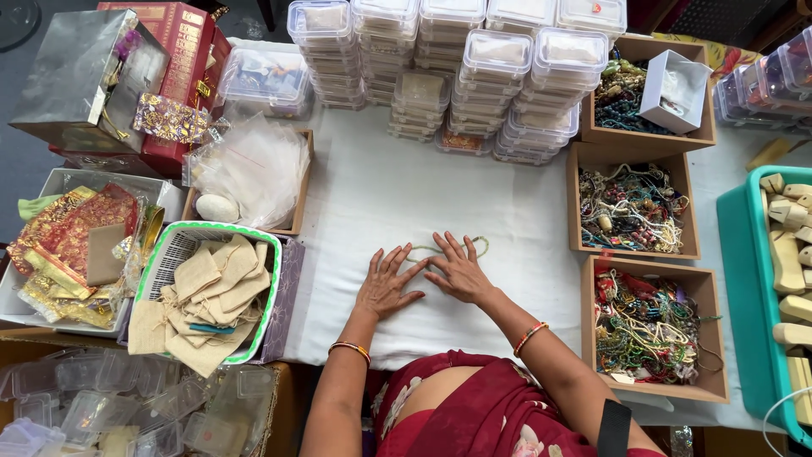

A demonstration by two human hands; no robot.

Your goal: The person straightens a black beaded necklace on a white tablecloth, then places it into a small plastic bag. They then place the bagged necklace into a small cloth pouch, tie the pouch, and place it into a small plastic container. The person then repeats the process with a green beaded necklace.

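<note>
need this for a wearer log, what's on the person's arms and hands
Both forearms are bare, with no sleeves. The left hand and right hand wear no gloves. Each wrist has a thin multicoloured bangle: left bangle, right bangle.

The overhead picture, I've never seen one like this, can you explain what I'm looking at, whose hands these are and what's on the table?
A camera worn on a person's head looks straight down at their work. The left hand and right hand lie flat on a white cloth, fingers spread over a thin green bead string; neither grips anything. Around them: stacked clear plastic boxes, wooden trays of beaded jewellery, and a basket of small cloth pouches.
</note>
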